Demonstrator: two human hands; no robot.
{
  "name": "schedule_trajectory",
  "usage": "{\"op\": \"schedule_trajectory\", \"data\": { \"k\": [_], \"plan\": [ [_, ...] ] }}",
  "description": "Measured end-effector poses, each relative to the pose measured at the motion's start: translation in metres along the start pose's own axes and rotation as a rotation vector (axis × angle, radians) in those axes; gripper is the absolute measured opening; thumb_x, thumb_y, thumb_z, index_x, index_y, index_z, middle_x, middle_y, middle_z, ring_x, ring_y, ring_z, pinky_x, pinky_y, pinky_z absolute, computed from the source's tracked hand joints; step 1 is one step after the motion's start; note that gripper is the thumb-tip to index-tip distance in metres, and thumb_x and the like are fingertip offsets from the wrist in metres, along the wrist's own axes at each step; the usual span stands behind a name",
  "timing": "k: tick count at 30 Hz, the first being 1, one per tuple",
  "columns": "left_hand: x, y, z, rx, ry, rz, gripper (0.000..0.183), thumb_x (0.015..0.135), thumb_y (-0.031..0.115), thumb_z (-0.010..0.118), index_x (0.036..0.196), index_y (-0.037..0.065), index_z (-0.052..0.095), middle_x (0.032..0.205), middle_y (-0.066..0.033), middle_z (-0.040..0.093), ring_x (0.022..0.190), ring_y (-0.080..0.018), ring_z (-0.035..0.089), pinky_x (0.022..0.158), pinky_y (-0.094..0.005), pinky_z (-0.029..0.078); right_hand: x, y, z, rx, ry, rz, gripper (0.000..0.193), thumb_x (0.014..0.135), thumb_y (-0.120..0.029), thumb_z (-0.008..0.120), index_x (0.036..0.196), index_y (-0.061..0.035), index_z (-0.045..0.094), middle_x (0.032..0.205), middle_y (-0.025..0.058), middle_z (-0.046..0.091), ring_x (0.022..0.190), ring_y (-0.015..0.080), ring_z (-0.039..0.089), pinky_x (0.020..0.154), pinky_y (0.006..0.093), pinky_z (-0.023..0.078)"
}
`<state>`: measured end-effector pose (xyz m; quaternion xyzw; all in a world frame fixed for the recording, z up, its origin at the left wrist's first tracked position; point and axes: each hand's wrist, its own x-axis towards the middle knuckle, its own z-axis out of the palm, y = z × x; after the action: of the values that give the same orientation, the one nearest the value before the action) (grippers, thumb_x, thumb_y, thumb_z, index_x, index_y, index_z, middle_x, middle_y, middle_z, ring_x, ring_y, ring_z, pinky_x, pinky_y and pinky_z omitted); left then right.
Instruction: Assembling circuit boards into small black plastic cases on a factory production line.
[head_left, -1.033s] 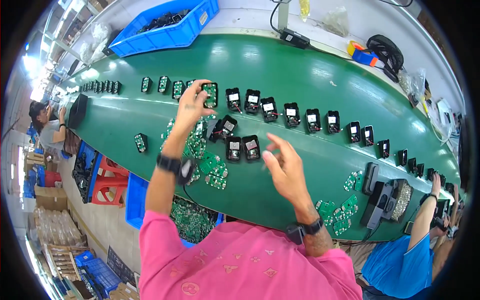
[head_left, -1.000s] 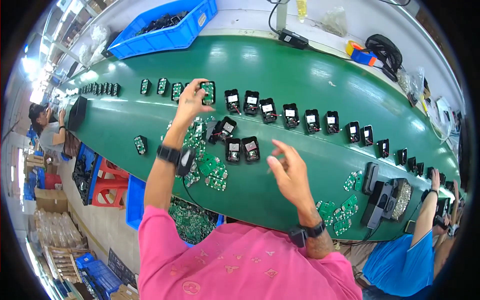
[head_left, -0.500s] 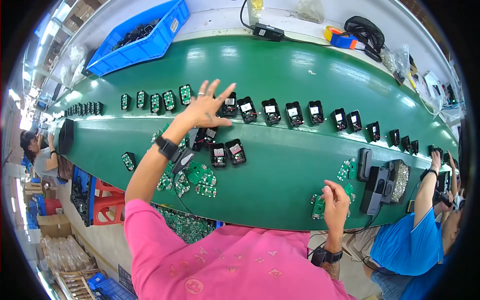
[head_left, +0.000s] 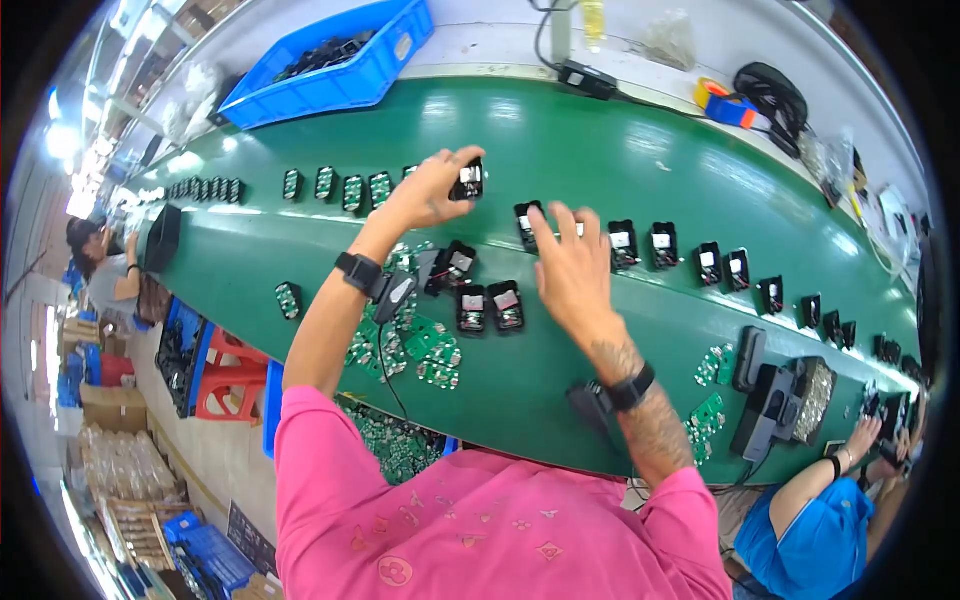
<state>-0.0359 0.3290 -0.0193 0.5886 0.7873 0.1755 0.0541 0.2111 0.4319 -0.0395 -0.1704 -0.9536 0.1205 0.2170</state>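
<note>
My left hand (head_left: 432, 192) is closed on a small black plastic housing (head_left: 469, 181) at the far side of the row, fingers and thumb around its edge. My right hand (head_left: 575, 270) reaches over the row with its fingers apart. Its index finger is at the edge of another black housing (head_left: 525, 230), and the other fingers partly cover one more. Nearer me, a pair of black housings (head_left: 471, 308) stand side by side, and a tilted one (head_left: 458, 262) sits behind them. Green circuit boards (head_left: 432, 345) lie in a loose pile below my left forearm.
More open housings (head_left: 664, 245) line the green bench (head_left: 560, 130) to the right; board-filled ones (head_left: 325, 184) stand left. A blue bin (head_left: 330, 85) of black parts is at the back. Dark grey devices (head_left: 765, 405) stand at right. Co-workers (head_left: 810, 530) sit at both ends.
My left hand has closed on a housing, which is now lifted out of its place in the row. My right hand has moved from the near right edge up to the row. The view has shifted.
</note>
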Motion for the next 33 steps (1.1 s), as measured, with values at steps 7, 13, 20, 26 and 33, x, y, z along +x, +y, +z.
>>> {"op": "schedule_trajectory", "data": {
  "k": [7,13,20,26,33],
  "plan": [
    [-0.12,-0.013,-0.066,0.034,0.004,-0.254,0.075,0.073,0.02,0.076,0.141,0.012,0.046,0.129,-0.0199,0.057,0.119,-0.0385,0.055,0.104,-0.044,0.043,0.058,0.038,0.04,-0.177,-0.282,-0.258,0.066,0.071,-0.009,0.069,0.135,-0.007,0.051,0.129,0.0135,0.056,0.126,0.0342,0.046,0.103,0.0519,0.036],
    [-0.203,-0.117,-0.053,0.115,0.157,-0.511,0.077,0.073,0.025,0.078,0.141,0.009,0.046,0.123,-0.0223,0.06,0.115,-0.0409,0.056,0.102,-0.0457,0.044,0.082,-0.015,0.018,0.004,-0.165,-0.208,0.052,0.071,-0.02,0.07,0.118,-0.0036,0.057,0.114,0.0148,0.06,0.115,0.0334,0.052,0.092,0.0469,0.044],
    [-0.209,-0.141,-0.04,0.268,-0.003,-0.667,0.091,0.08,0.048,0.077,0.153,0.017,0.031,0.137,-0.0271,0.049,0.126,-0.0488,0.047,0.105,-0.0524,0.041,0.091,-0.154,0.081,0.28,-0.095,-0.477,0.051,0.07,-0.027,0.074,0.111,-0.0005,0.058,0.105,0.0147,0.063,0.109,0.0321,0.055,0.087,0.047,0.045],
    [-0.253,-0.169,-0.05,0.227,0.471,-0.549,0.056,0.103,0.029,0.047,0.142,-0.009,0.042,0.141,-0.0283,0.05,0.134,-0.0436,0.043,0.113,-0.0466,0.032,0.104,-0.248,0.152,0.17,-0.33,-0.413,0.038,0.073,-0.02,0.071,0.107,-0.0027,0.068,0.111,0.0117,0.065,0.109,0.0291,0.056,0.091,0.0538,0.043],
    [-0.114,0.053,-0.065,-0.381,0.308,-0.267,0.056,0.093,0.026,0.065,0.139,-0.003,0.049,0.128,-0.0242,0.06,0.12,-0.0383,0.057,0.103,-0.0438,0.043,0.056,-0.21,0.138,1.151,0.064,-0.198,0.037,0.081,-0.019,0.067,0.112,-0.0001,0.064,0.12,0.0168,0.061,0.126,0.0317,0.049,0.106,0.0569,0.034]
  ]
}}
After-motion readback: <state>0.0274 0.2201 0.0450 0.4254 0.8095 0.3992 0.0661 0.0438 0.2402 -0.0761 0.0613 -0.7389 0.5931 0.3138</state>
